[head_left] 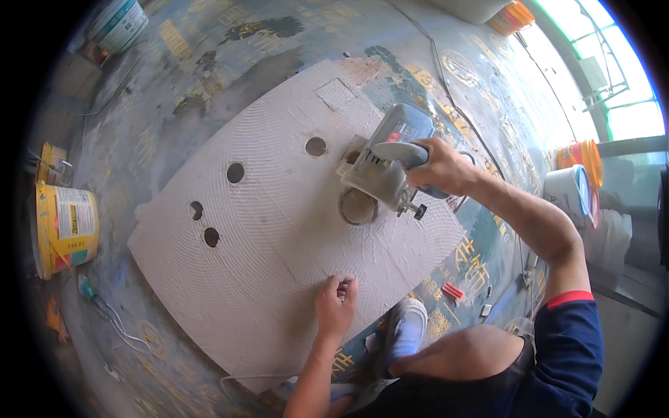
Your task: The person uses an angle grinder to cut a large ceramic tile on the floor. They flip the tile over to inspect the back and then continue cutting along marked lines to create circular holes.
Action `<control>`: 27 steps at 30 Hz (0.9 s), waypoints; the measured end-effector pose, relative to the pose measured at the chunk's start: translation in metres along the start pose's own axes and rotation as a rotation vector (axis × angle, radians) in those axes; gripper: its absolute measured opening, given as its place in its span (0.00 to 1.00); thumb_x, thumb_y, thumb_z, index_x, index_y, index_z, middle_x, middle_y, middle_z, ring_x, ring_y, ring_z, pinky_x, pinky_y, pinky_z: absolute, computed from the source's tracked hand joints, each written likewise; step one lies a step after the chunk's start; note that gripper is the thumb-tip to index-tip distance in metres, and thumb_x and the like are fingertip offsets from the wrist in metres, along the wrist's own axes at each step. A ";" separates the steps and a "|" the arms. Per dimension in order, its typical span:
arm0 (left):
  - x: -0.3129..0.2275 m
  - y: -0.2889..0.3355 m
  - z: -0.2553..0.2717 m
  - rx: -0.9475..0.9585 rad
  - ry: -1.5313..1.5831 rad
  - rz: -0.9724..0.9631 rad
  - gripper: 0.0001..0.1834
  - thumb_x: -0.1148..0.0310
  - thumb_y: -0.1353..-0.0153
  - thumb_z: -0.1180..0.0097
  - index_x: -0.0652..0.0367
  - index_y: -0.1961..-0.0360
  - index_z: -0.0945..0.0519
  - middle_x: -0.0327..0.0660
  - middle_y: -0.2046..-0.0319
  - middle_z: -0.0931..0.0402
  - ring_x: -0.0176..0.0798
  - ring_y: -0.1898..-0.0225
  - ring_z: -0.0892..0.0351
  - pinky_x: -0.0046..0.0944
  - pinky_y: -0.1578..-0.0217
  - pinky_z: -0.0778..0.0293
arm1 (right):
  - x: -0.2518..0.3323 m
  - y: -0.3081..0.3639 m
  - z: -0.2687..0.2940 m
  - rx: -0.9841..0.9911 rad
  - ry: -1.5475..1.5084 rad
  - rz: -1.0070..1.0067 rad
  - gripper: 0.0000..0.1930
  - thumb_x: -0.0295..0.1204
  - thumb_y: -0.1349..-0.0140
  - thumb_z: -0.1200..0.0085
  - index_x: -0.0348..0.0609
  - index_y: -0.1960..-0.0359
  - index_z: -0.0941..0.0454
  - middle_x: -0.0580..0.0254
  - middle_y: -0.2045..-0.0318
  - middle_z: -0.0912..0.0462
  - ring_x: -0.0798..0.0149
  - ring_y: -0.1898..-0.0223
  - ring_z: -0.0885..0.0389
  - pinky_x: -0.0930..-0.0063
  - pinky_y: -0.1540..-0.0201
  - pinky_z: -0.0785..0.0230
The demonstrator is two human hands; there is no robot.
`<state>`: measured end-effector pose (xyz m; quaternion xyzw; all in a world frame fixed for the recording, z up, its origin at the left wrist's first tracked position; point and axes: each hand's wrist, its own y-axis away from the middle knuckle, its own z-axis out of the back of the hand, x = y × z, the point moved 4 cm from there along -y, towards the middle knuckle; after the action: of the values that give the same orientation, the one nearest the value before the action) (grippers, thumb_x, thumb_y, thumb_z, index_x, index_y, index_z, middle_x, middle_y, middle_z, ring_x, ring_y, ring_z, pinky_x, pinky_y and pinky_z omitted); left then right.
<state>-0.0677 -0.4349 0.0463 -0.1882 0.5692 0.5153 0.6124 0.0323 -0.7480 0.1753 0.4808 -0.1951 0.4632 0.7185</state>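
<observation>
My right hand (444,167) is closed around the handle of a corded tile cutter (390,153), a grey-blue power saw with a metal guard and base. The cutter stands on a large pale tile slab (279,209) whose ridged back faces up under dust. Beside the cutter's base a round cut (359,207) shows in the slab; the blade is hidden. My left hand (336,304) rests on the slab near its close edge, fingers curled in, with nothing visible in them. Several round holes, one of them a dark hole (235,173), and a rectangular outline (336,95) mark the slab.
A yellow bucket (66,226) stands at the left, near a white cable (118,324). Another pail (117,26) is at the far left. On the right are a white bucket (568,191) and a black cord (456,104). A red piece (453,290) lies near my shoe (408,327).
</observation>
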 end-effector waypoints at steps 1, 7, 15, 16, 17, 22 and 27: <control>0.001 0.000 0.000 0.014 -0.003 -0.003 0.12 0.62 0.36 0.39 0.62 0.64 0.19 0.43 0.70 0.18 0.38 0.71 0.19 0.37 0.66 0.24 | -0.002 0.007 -0.005 -0.049 -0.032 -0.001 0.18 0.30 0.51 0.42 0.32 0.58 0.19 0.66 0.78 0.22 0.72 0.76 0.25 0.72 0.72 0.31; 0.000 0.001 0.005 0.088 0.030 0.024 0.15 0.59 0.37 0.40 0.63 0.62 0.20 0.47 0.67 0.17 0.43 0.68 0.18 0.39 0.63 0.23 | -0.008 0.046 -0.035 -0.295 -0.181 -0.147 0.13 0.30 0.49 0.43 0.33 0.64 0.21 0.66 0.79 0.23 0.73 0.78 0.27 0.72 0.76 0.33; 0.002 0.005 0.013 0.152 0.056 -0.030 0.20 0.57 0.39 0.38 0.65 0.57 0.20 0.48 0.66 0.17 0.40 0.65 0.17 0.38 0.60 0.23 | -0.020 0.086 -0.080 -0.560 -0.584 -0.126 0.06 0.26 0.47 0.45 0.36 0.69 0.22 0.64 0.81 0.25 0.71 0.79 0.29 0.75 0.76 0.37; 0.002 0.006 0.015 0.156 0.059 -0.034 0.20 0.57 0.39 0.38 0.65 0.57 0.20 0.48 0.66 0.17 0.41 0.64 0.17 0.39 0.60 0.23 | -0.022 0.089 -0.087 -0.581 -0.647 -0.114 0.06 0.25 0.47 0.46 0.37 0.70 0.22 0.64 0.81 0.25 0.71 0.79 0.29 0.75 0.76 0.37; 0.002 0.007 0.016 0.161 0.062 -0.038 0.21 0.56 0.39 0.38 0.66 0.57 0.20 0.49 0.65 0.17 0.42 0.63 0.17 0.39 0.59 0.23 | -0.024 0.092 -0.095 -0.614 -0.674 -0.130 0.04 0.25 0.46 0.46 0.37 0.72 0.23 0.63 0.81 0.25 0.70 0.79 0.28 0.74 0.76 0.36; 0.006 0.006 0.025 0.191 0.027 -0.060 0.22 0.56 0.39 0.38 0.67 0.56 0.21 0.51 0.64 0.17 0.44 0.62 0.16 0.40 0.59 0.23 | -0.019 0.101 -0.126 -0.704 -0.858 -0.136 0.05 0.24 0.45 0.45 0.36 0.67 0.23 0.61 0.79 0.25 0.67 0.78 0.27 0.71 0.74 0.32; 0.000 0.006 0.029 0.200 0.045 -0.106 0.20 0.59 0.39 0.38 0.67 0.57 0.21 0.51 0.65 0.17 0.45 0.63 0.16 0.41 0.59 0.22 | -0.024 0.109 -0.151 -0.844 -1.035 -0.195 0.07 0.24 0.44 0.44 0.37 0.63 0.24 0.59 0.76 0.24 0.65 0.75 0.25 0.69 0.71 0.28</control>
<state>-0.0579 -0.4084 0.0563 -0.1674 0.6204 0.4187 0.6417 -0.0975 -0.6160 0.1441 0.3340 -0.6342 -0.0098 0.6972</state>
